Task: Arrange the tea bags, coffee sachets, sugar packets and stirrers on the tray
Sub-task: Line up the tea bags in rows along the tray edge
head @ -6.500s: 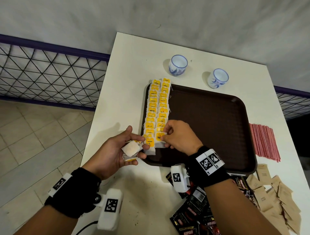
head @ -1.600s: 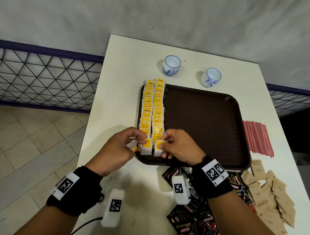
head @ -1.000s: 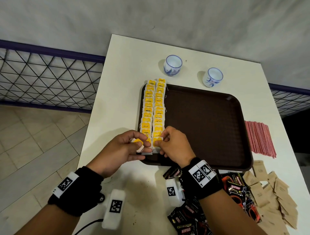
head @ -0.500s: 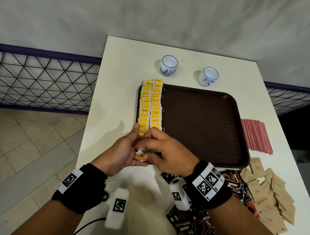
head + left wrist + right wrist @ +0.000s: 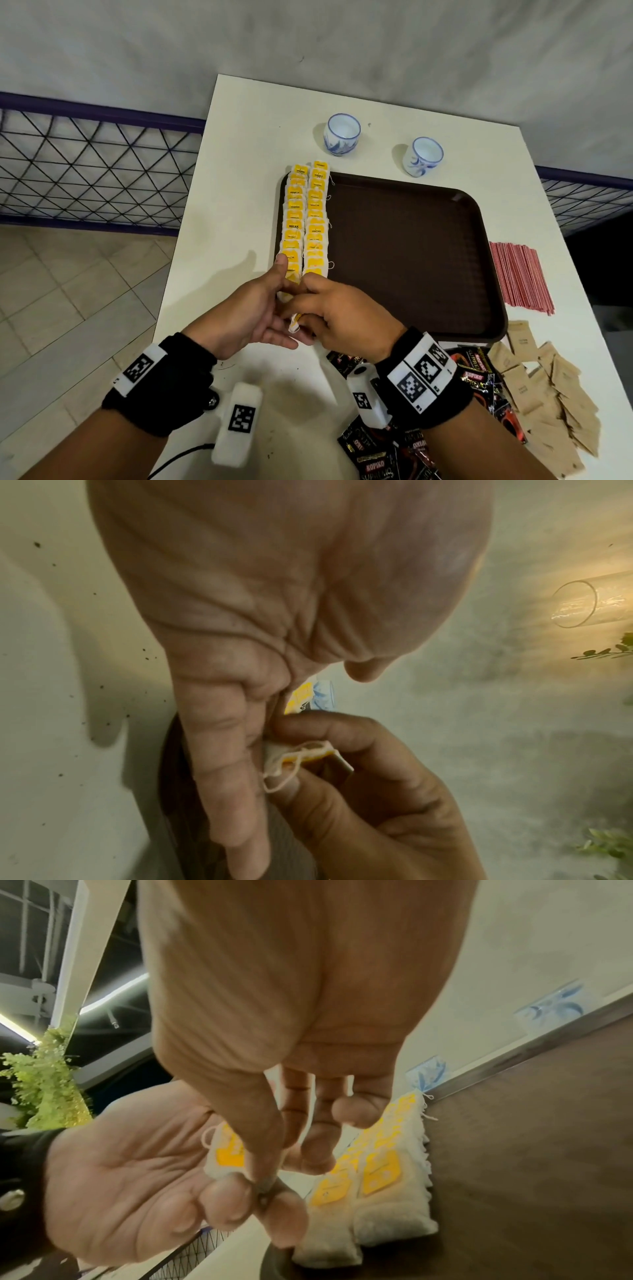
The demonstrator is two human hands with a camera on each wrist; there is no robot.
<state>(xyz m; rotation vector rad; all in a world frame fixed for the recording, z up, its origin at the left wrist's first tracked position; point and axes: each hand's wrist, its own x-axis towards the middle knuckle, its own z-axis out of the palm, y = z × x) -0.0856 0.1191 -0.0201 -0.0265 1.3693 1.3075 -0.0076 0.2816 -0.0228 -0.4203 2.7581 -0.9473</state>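
Fingers (image 5: 346, 739) of your right hand (image 5: 342, 322) pinch a single tea bag (image 5: 294, 322) at its edge, while your left hand (image 5: 246, 315) lies flat against it with straight fingers, thumb reaching up beside the rows. Both hands meet over the near left corner of the tray (image 5: 411, 260), and they cover that corner and the nearest ends of the two rows of tea bags (image 5: 306, 219) laid along the tray's left side.

Around you on the tabletop (image 5: 239, 144): two blue-and-white cups (image 5: 342, 135) just beyond the tray's far rim, a bundle of red stirrers (image 5: 519, 277) just to the right of the tray, brown sugar packets (image 5: 548, 404) scattered near the right corner, and black coffee sachets (image 5: 387, 455) partly hidden under your right wrist. Some sachets run off the bottom of the head view.

From the head view, only a sliver of the held bag shows between your hands. Your left wrist view shows its looped string and yellow tag (image 5: 308, 756) clamped between thumb and forefinger. Your right wrist view shows the bag's yellow tag face against your left palm, and the near ends of both rows resting inside the tray; it is blurred at the fingertips.
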